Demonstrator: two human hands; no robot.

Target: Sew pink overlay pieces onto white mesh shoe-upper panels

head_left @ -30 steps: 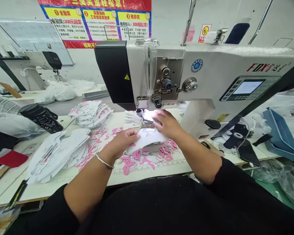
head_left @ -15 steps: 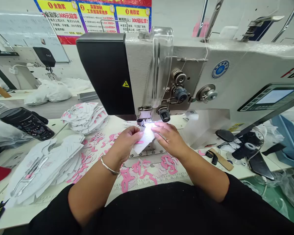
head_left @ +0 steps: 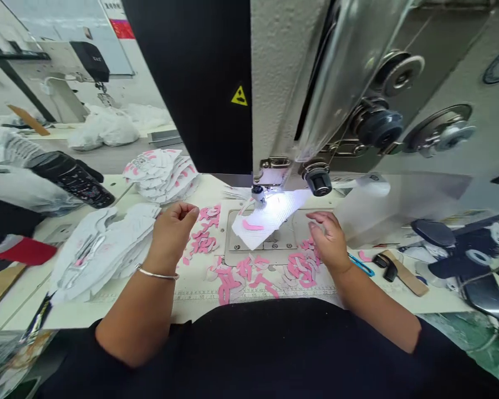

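Observation:
A white fabric piece with a pink curved patch lies under the lit needle area of the sewing machine, and neither hand touches it. To its left, my left hand is raised with thumb and fingers pinched together; whatever may be between them is too small or hidden to make out. My right hand hovers right of the metal plate, fingers loosely curved and apart from the thumb, holding nothing visible. Loose pink curved pieces are scattered around the plate.
Stacks of white cut pieces and pink-marked white pieces stand to the left, near a black bottle. At the right are blue thread snips and a black clip-like object. A printed ruler runs along the front.
Both hands have let go of the white fabric piece and moved apart, left hand leftward, right hand rightward. The fabric stays under the needle area. The view has moved closer to the machine.

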